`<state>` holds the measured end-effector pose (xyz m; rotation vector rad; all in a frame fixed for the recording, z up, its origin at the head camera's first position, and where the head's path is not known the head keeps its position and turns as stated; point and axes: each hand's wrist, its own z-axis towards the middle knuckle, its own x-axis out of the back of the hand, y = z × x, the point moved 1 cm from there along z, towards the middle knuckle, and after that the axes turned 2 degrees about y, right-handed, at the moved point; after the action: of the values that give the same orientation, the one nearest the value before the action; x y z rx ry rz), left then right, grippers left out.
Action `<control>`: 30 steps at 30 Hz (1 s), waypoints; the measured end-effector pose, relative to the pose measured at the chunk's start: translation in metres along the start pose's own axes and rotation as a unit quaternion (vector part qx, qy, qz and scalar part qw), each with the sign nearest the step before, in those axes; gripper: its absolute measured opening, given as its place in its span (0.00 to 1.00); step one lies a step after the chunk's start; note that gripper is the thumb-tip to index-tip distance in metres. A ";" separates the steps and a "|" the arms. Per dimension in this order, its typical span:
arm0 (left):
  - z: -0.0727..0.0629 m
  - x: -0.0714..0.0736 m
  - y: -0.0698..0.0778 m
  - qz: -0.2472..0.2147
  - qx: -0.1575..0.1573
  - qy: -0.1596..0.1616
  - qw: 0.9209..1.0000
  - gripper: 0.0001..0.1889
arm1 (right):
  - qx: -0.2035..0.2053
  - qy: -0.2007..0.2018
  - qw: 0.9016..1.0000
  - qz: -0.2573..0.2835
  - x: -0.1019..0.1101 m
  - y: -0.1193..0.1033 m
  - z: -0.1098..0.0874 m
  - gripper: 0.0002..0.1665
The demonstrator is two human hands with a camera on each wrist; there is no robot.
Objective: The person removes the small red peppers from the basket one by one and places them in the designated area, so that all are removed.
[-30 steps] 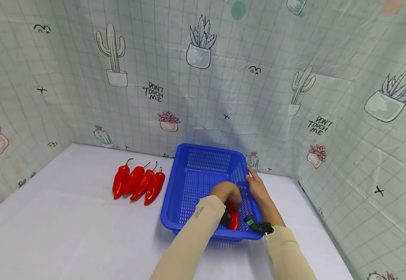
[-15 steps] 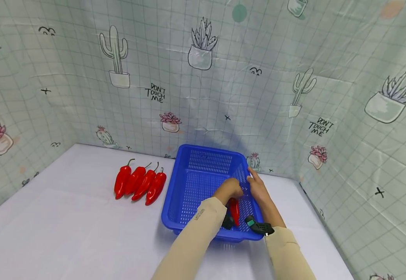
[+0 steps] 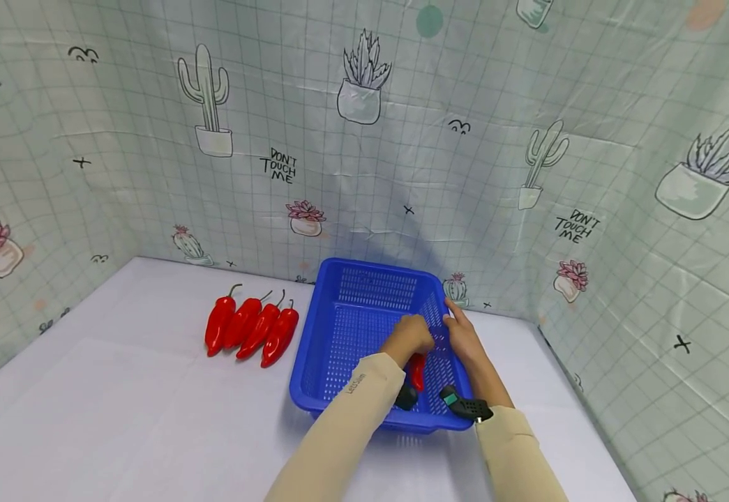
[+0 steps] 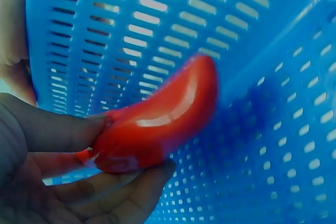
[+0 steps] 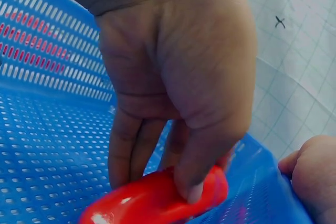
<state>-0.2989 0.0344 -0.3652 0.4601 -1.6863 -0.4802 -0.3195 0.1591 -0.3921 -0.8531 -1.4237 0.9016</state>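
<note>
My left hand (image 3: 407, 338) reaches down inside a blue plastic basket (image 3: 301, 362), near its right wall. Its thumb and fingers pinch a glossy red pepper (image 4: 168, 116) at one end, while the other end points free in the left wrist view. In the right wrist view, that same hand comes down from the top onto the pepper (image 5: 147, 200). My right hand (image 3: 464, 338) holds the basket's right rim, thumb at the edge and the other fingers mostly hidden outside the wall. Part of it shows at the right edge of the right wrist view (image 5: 317, 177).
Several red peppers (image 3: 257, 331) with stems lie side by side on the white table (image 3: 119, 404), left of the basket. A cloth printed with cacti (image 3: 245, 181) hangs behind and along both sides. Each wrist carries a dark camera band (image 3: 464, 404).
My left hand has shifted slightly toward the back of the basket, and the pepper in it has moved the same way. The right hand has stayed at the rim.
</note>
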 end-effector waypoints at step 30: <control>0.003 0.075 -0.057 -0.281 0.037 -0.043 0.958 0.28 | -0.002 0.000 1.000 0.011 -0.001 -0.003 -0.002 0.31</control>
<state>-0.3117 -0.0540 -0.3359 0.9969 -1.6486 -0.8608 -0.3175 0.1573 -0.3897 -0.8733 -1.4192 0.9147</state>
